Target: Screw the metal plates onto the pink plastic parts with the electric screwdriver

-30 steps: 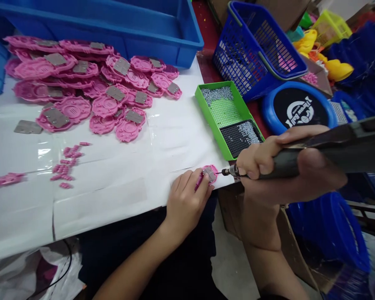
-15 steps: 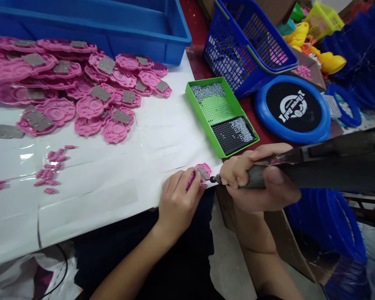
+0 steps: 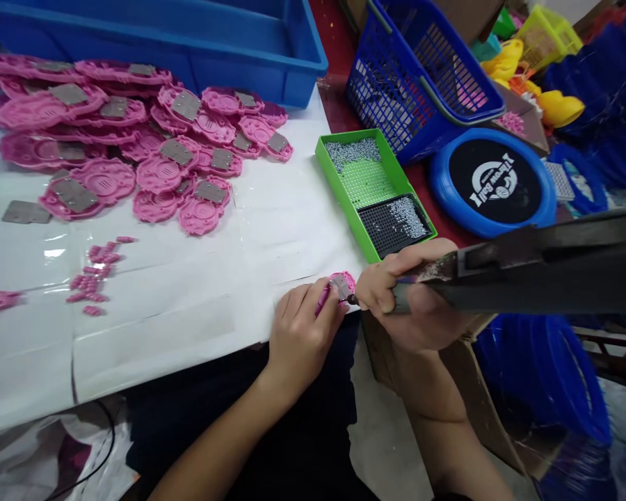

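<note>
My left hand (image 3: 303, 325) is closed on a pink plastic casing (image 3: 349, 281) at the front edge of the white table. A grey metal plate (image 3: 341, 284) lies on that casing. My right hand (image 3: 404, 292) wraps round a dark electric screwdriver (image 3: 526, 268), which points left. Its thin bit (image 3: 346, 300) reaches the plate beside my left fingertips; I cannot make out a screw there. Several more pink casings with metal plates (image 3: 185, 104) are piled at the back left of the table. Small pink plastic pieces (image 3: 90, 282) lie in a loose group at the left.
A green tray (image 3: 339, 202) with small screws and a black perforated insert stands beyond my hands. Behind it are a blue basket (image 3: 396, 104) and a round blue disc (image 3: 493, 182). A long blue bin (image 3: 188, 59) borders the back. A loose metal plate (image 3: 26, 212) lies far left.
My right hand and the screwdriver have moved slightly left, closer to the casing. My left hand still holds the casing. The whole view has shifted a little.
</note>
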The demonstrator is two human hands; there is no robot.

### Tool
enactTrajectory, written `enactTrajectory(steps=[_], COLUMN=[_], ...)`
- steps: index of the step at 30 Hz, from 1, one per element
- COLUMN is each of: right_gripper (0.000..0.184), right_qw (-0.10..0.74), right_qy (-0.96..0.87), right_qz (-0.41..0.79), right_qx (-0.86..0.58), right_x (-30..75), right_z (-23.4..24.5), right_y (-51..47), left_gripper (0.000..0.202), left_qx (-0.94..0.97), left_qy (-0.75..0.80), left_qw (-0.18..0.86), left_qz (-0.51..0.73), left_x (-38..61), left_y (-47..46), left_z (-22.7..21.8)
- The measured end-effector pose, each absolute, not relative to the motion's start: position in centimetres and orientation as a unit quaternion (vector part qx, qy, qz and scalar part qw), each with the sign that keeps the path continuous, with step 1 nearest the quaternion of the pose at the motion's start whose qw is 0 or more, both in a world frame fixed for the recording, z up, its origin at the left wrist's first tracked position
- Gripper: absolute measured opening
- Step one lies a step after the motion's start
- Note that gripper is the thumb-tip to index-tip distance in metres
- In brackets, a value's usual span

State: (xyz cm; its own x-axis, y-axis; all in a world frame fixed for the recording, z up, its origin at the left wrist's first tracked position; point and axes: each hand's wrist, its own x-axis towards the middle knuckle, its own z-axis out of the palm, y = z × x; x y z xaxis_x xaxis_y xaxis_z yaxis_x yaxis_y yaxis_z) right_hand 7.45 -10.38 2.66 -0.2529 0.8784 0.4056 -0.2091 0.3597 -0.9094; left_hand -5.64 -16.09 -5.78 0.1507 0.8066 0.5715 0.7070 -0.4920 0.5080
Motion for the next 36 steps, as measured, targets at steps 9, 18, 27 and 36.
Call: enactTrajectory(steps=[9,18,27,36], right_gripper=[0.014,0.024,0.014,0.011], right_qw=[0.701,0.744,0.772,0.786], right_qy=[-0.525,-0.443,-0.437,-0.44], right_qz=[0.352,0.267,0.258,0.272], right_qx=[-0.331,-0.422,-0.383,-0.339], right_x=[9.2,11.5,10.8,11.5], right_z=[5.0,4.6,2.7,5.3], right_y=[-10.2,-3.6,-1.1,-5.5], left_gripper=[0.02,0.029,0.026,0.037], left_qx=[0.771,0.812,0.784,0.738], left_qy=[0.485,0.411,0.442,0.436], left_qw=[0.014,0.017,0.039,0.131], left_qz=[0.413,0.414,0.434,0.498], left_x=[-5.7,-7.2,-6.5,-6.0], left_y=[-16.2,-16.7,-16.5,-16.8], left_z=[-6.2,-6.7,-6.4,-4.8])
